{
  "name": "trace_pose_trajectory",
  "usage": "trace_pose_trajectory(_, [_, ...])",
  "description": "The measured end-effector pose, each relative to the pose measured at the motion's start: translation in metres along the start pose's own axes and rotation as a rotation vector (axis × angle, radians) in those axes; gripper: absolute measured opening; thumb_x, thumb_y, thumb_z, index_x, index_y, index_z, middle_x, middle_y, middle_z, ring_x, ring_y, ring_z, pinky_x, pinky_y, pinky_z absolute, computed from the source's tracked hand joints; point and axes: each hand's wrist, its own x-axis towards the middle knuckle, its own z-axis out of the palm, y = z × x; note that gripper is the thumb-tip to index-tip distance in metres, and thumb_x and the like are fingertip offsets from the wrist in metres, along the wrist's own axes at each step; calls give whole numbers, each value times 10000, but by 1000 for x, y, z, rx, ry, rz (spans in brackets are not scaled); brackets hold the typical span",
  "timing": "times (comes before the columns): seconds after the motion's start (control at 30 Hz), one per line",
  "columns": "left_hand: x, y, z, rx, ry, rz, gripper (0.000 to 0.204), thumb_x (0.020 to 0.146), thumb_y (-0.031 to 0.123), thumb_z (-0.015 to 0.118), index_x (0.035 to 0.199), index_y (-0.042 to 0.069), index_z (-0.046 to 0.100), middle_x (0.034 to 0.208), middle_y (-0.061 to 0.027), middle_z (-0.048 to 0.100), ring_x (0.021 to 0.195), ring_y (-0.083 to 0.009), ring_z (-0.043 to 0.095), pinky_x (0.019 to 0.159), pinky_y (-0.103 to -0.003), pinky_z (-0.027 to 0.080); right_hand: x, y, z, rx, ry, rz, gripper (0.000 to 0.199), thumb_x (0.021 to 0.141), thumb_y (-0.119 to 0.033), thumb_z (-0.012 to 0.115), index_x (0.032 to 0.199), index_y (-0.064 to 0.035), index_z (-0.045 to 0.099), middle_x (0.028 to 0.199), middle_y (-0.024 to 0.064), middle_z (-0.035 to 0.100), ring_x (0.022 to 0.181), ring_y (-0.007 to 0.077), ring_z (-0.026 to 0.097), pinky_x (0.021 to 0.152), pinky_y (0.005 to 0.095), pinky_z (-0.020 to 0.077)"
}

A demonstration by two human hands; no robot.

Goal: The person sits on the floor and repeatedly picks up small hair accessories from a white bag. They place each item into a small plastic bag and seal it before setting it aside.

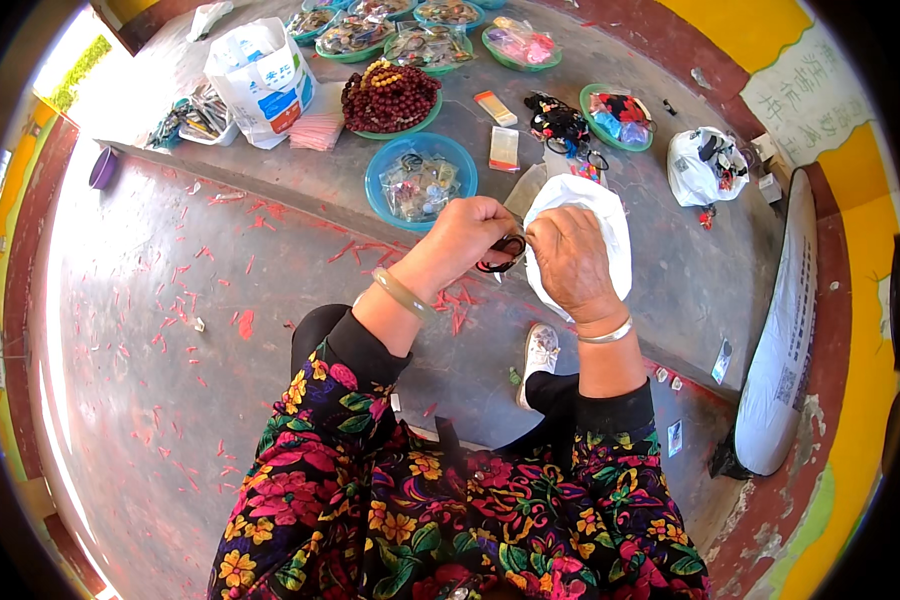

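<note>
My left hand (460, 240), with a pale bangle at its wrist, is closed around dark looped bands (503, 254) that look like hair ties. Close beside it, my right hand (572, 262) has its fingertips pinched together, and whatever they hold is too small to make out. Under and behind the right hand lies a white plastic bag (612, 222), its mouth spread wide. Just beyond my left hand stands a blue basin (375, 190) with small clear packets in it.
Green and blue basins of packaged trinkets stand along the back. Dark red bead strings (390, 98) fill one basin. A white shopping bag (255, 85), black hair ties (558, 122) and another white bag (692, 170) lie around. A ledge edge (310, 207) crosses the floor; red scraps are scattered.
</note>
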Motion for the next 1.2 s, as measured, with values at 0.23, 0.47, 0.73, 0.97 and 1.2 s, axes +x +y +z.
trace_pose_trajectory(0.23, [-2,-5,-7,-290,-57,3,127,886,99,530,907,-22,562,841,-76,597,757,-156,624,662,-265,548,0,3,-6,343,6,192,113,709,-48,642,794,-47,568,824,72,578,799,275,542,716,371,427])
trace_pose_trajectory(0.47, [-3,-2,-5,-359,-67,-10,122,884,102,536,907,-15,559,847,-69,593,751,-153,622,662,-272,557,-2,5,-4,393,62,208,127,696,-39,653,796,-50,575,818,66,585,805,270,552,715,365,429])
trace_pose_trajectory(0.73, [2,-8,-5,-103,-39,-40,126,875,98,547,897,-25,560,835,-83,600,747,-161,623,651,-277,552,1,2,-10,27,18,16,136,692,-55,608,823,-54,571,848,60,592,804,235,562,736,348,417])
trace_pose_trajectory(0.97, [2,-8,-7,-339,-34,-75,104,876,91,538,877,-11,557,830,-89,610,762,-185,635,669,-284,550,1,-2,-13,-10,57,-81,164,670,-47,606,830,-57,574,848,54,590,827,225,569,748,355,426])
trace_pose_trajectory(1.2, [4,-3,-14,-349,85,171,120,894,94,513,907,-13,564,869,-98,620,830,-185,633,740,-297,545,-3,9,-15,200,62,181,195,707,-77,647,890,-55,582,851,64,592,815,216,564,736,312,430])
